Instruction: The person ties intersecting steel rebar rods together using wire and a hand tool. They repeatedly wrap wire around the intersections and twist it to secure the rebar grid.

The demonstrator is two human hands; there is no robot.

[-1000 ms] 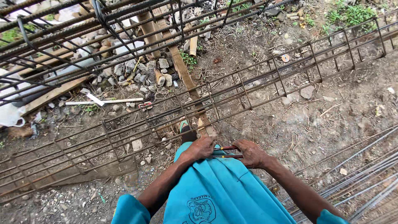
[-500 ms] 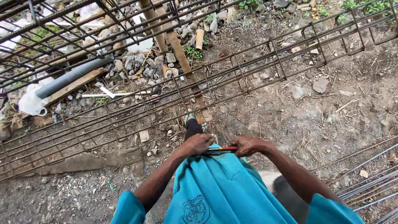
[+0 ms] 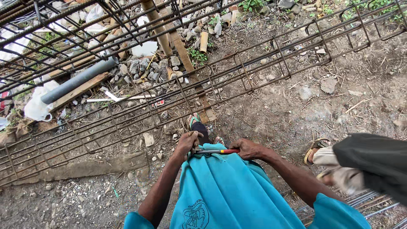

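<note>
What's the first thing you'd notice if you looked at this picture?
Probably the long rusty rebar cage lying across the dirt, stretching from lower left to upper right. Just below it, the left hand and right hand grip a red-handled tool over a turquoise shirt.

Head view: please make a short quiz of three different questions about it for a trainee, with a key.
1. True or false: both hands grip the red-handled tool.
2. Which lies on the ground beyond the hands? A) a long rebar cage B) a wheelbarrow C) a ladder
3. Fill in: a second person's foot in a ____ stands on the dirt to the right.

Key
1. True: the left hand holds one end and the right hand the other.
2. A
3. sandal
</note>
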